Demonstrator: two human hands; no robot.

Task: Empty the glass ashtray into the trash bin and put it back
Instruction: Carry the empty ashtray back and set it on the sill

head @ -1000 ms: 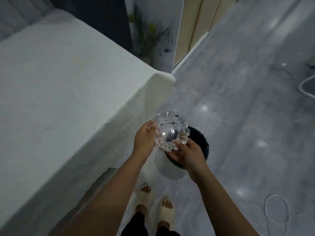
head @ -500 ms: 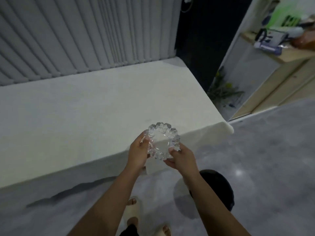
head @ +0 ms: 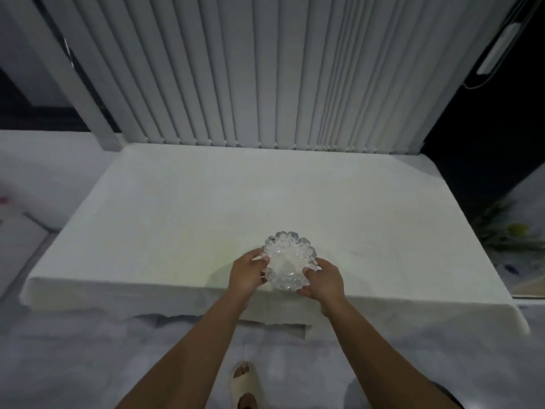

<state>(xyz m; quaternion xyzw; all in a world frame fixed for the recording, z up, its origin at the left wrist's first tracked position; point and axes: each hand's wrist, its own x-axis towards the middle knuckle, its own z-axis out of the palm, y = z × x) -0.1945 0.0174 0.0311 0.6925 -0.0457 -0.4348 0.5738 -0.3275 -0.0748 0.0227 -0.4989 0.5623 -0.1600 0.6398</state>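
The clear cut-glass ashtray (head: 287,259) with a scalloped rim is held upright over the near edge of the white-clothed table (head: 182,219). My left hand (head: 247,273) grips its left rim and my right hand (head: 324,280) grips its lower right rim. I cannot tell whether the ashtray touches the cloth. A sliver of the black trash bin (head: 448,395) shows on the floor at the bottom right, behind my right forearm.
Vertical white blinds (head: 265,69) hang behind the table. A green plant (head: 510,234) stands beyond the table's right end. Grey floor lies below, with my sandalled foot (head: 244,382) close to the table's front drape.
The view has swung from the floor and trash bin up to the table. Both hands carried the ashtray from over the bin to above the table's near edge.
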